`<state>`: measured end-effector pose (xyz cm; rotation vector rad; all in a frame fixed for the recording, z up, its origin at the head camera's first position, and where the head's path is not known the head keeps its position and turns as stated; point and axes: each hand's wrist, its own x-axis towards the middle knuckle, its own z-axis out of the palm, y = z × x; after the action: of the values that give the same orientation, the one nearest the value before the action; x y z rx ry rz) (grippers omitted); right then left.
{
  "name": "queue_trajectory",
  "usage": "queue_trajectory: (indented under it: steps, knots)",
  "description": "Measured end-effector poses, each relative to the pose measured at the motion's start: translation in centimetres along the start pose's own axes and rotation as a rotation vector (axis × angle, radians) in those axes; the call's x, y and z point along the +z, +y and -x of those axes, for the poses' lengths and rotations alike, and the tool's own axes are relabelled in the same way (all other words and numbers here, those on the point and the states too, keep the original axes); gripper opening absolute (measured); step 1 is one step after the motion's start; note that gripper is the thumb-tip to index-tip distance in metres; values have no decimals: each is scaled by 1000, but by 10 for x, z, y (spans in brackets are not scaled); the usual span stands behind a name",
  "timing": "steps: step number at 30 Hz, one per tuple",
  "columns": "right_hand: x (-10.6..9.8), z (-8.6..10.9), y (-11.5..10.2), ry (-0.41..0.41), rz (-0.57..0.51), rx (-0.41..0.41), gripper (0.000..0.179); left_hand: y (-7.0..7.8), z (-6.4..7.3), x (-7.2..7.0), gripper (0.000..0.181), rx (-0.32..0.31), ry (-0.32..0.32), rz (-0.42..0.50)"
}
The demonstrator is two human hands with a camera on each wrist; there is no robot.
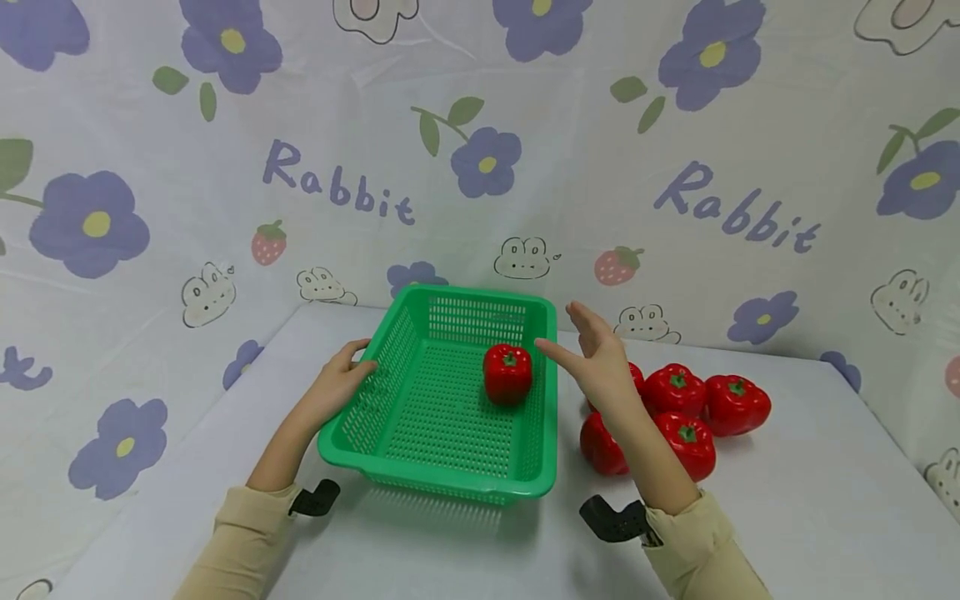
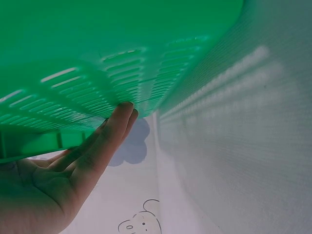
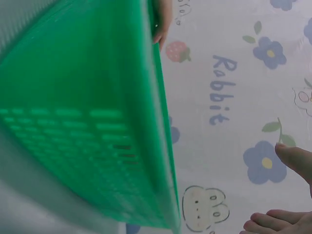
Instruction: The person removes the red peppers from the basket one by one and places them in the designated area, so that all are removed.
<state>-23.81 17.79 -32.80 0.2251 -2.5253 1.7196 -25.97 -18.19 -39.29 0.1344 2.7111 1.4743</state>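
Observation:
A green plastic basket stands in the middle of the table, with one red bell pepper inside near its right wall. My left hand grips the basket's left rim, thumb over the edge and fingers along the outer wall. In the left wrist view, those fingers extend against the slotted side. Just off the right rim, my right hand is raised with thumb and fingers spread, holding nothing. Several red bell peppers lie together to the right, one partly hidden behind that hand.
A white-covered table bears everything. Behind it hangs a white cloth printed with purple flowers, rabbits and strawberries. Black wrist devices sit at both cuffs.

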Motion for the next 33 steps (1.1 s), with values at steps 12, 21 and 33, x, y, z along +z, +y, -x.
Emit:
queue_trajectory:
  steps: [12, 21, 33]
  knots:
    - [24, -20, -23, -52, -54, 25, 84, -4, 0, 0, 59, 0, 1, -2]
    - [40, -29, -32, -101, -82, 43, 84, -3, -1, 1, 59, 6, 4, 11]
    - [56, -46, -20, -116, -83, 148, 86, -2, -2, 1, 59, 4, -1, 3]
